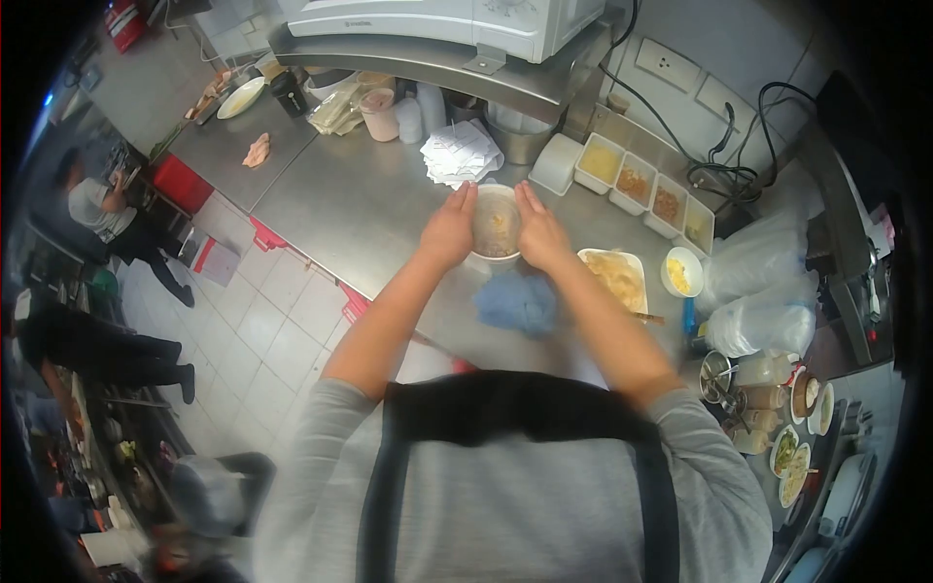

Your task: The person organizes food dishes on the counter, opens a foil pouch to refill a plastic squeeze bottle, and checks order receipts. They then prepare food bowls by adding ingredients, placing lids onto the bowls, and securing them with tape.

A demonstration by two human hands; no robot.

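Observation:
A round, pale-rimmed container (497, 222) with brownish contents is on or just above the steel counter; I cannot tell which. My left hand (450, 225) presses against its left side, fingers straight and together. On the opposite side, my right hand (540, 231) holds it the same way. Whether a clear lid covers the container is hard to make out. A crumpled blue cloth (515, 302) lies just below it, between my forearms. Beyond my fingertips sits a stack of white paper slips (462, 154).
Right of my hands are a tray of yellowish food (616, 279), a small white bowl (681, 271) and several ingredient tubs (634, 182). A shelf (437, 56) carrying a white appliance (437, 24) overhangs the back. Two people (102, 209) are on the left.

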